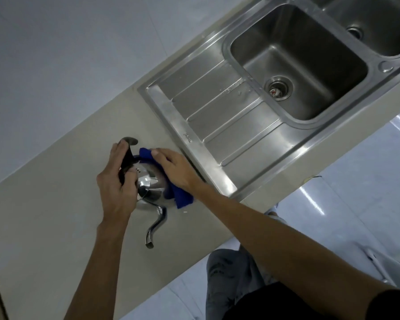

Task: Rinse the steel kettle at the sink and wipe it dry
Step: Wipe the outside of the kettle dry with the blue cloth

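The shiny steel kettle (pixel 151 185) stands on the beige counter (pixel 56 215), left of the sink. Its long curved spout (pixel 156 225) points toward me and its black handle (pixel 128 153) rises at the far side. My left hand (pixel 117 188) is closed around the black handle, holding the kettle steady. My right hand (pixel 174 168) presses a blue cloth (pixel 181 196) flat against the kettle's right side. Part of the cloth shows above my fingers and part hangs below my wrist.
A steel sink unit lies to the right, with a ribbed drainboard (pixel 217 116), a near basin (pixel 298 63) with its drain, and a second basin (pixel 379 24) beyond. Water drops sit on the drainboard. The counter's front edge runs diagonally; white floor tiles (pixel 356 204) lie below.
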`<state>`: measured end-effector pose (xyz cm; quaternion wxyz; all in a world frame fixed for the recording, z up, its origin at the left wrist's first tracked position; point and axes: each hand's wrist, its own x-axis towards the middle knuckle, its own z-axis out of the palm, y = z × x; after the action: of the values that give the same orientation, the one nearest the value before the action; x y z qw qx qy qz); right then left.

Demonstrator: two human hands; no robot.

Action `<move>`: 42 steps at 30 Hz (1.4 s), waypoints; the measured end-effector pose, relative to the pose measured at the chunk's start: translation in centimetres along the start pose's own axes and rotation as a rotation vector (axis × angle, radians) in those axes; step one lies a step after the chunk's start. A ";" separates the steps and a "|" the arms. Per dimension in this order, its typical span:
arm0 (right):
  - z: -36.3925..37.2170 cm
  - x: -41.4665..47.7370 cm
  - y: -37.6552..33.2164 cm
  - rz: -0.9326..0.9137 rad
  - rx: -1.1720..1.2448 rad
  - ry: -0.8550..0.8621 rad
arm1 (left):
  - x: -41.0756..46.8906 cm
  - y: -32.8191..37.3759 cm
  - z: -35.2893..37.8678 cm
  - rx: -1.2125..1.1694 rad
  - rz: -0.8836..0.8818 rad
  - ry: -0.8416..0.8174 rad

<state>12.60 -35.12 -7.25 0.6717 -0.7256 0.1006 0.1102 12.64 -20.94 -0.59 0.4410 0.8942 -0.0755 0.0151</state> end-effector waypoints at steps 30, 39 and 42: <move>0.9 -0.9 0.5 0.253 0.090 0.052 | -2.4 0.3 2.0 -0.100 -0.363 0.469; 1.5 -1.6 -0.2 -0.024 0.038 -0.011 | -2.7 1.3 2.7 -0.079 -0.449 0.616; 1.1 -0.7 1.0 0.207 0.044 0.010 | -2.5 1.4 2.9 -0.102 -0.504 0.657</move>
<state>11.64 -34.07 -8.10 0.6719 -0.6970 0.1809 0.1732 9.86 -23.80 -1.55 0.4754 0.8093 0.2896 0.1874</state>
